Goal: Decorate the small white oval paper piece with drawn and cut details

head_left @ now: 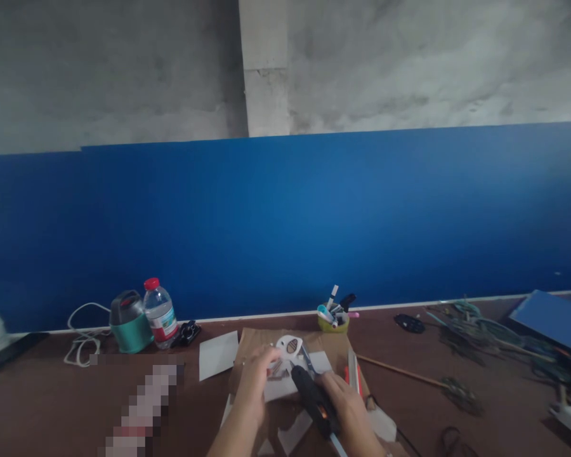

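My left hand (258, 374) pinches a white paper cutout (282, 344) that has a dark striped oval on it. A black glue gun (311, 401) is in my right hand (345, 403), its nozzle tilted up towards the cutout and a pale glue stick (337, 445) coming out of its back end. Whether the nozzle touches the cutout I cannot tell. Beneath both hands lies a brown cardboard sheet (254, 339) with white paper pieces (295, 433) on it. A pair of scissors or similar grey metal tool (308, 360) shows just behind the glue gun.
A red and white box cutter (353, 373) lies right of my right hand. Behind stands a yellow-green cup (333, 325) of pens. To the left are a water bottle (160, 315), a teal container (132, 333) and a white cable (80, 343). Tangled wires (485, 336) lie right.
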A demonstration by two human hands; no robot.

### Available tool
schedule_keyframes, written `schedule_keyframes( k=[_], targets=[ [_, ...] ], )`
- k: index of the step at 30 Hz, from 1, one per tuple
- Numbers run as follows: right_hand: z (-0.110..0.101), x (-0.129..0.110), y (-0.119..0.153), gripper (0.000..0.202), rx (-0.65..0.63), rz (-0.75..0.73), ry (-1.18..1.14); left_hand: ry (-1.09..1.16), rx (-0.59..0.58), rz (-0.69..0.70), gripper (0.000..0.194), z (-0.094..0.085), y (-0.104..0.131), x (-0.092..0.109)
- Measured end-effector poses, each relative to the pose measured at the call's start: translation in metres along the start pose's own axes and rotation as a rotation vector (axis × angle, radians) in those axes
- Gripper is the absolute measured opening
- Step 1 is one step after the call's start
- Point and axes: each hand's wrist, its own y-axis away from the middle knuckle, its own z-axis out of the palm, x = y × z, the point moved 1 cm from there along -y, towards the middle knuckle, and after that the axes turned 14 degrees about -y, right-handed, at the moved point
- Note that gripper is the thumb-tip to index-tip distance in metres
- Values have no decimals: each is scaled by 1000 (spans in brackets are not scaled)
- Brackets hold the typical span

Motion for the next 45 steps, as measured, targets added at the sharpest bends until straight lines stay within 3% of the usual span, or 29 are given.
schedule_keyframes(
  k=[6, 11, 33, 45],
  targets=[
    [1, 1, 0, 5, 21, 17, 15, 3, -38, 10, 22, -1, 0, 0],
    [1, 1, 0, 3, 20, -3, 14, 32, 38, -31, 26, 0, -1, -3],
    [1, 0, 0, 5, 45, -3, 42, 12, -23, -9, 22, -2, 0, -2],
    [2, 3, 0, 6, 78, -17, 59, 51, 8, -18, 22, -1, -7, -11]
  ],
)
